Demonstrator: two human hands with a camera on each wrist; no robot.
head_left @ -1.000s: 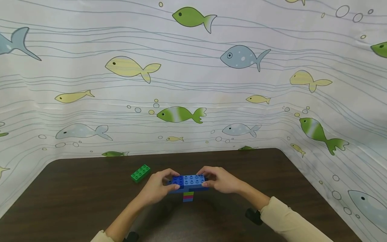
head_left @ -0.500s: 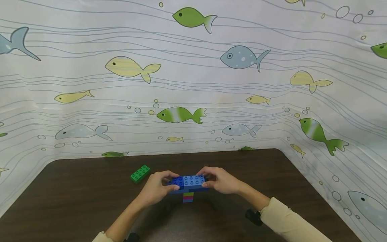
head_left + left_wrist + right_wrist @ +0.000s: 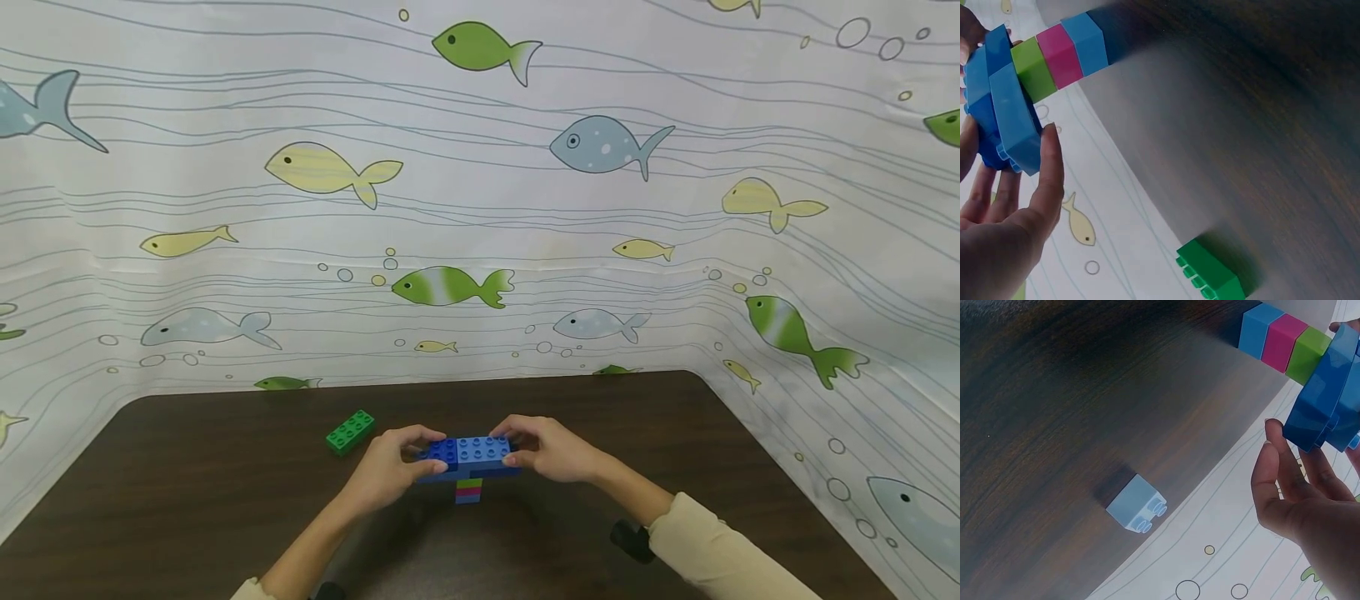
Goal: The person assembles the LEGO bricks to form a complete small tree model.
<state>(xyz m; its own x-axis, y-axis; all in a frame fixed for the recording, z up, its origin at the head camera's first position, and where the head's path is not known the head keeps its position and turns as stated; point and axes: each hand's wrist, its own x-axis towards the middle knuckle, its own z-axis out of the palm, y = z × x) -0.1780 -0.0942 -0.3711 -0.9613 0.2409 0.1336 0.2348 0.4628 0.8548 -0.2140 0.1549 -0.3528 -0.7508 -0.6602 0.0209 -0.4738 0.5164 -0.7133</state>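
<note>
Toy building bricks form a T shape. Its narrow column [image 3: 468, 492] of blue, pink and lime-green bricks stands on the table, with two layers of blue bricks across the top. My left hand [image 3: 386, 471] pinches the dark blue brick [image 3: 443, 451] at the left of the upper layer, thumb in front and fingers behind. Likewise my right hand [image 3: 551, 450] pinches the light blue brick [image 3: 482, 450] beside it. From below, the left wrist view shows the lower layer's light blue brick [image 3: 1015, 112]; the right wrist view shows its dark blue brick [image 3: 1322, 394].
A green brick [image 3: 350, 432] lies studs up on the dark wooden table [image 3: 225, 483], behind and left of my left hand. The right wrist view shows a small pale blue brick [image 3: 1137, 503] on the table to the right. A fish-patterned curtain [image 3: 480, 200] hangs around the table.
</note>
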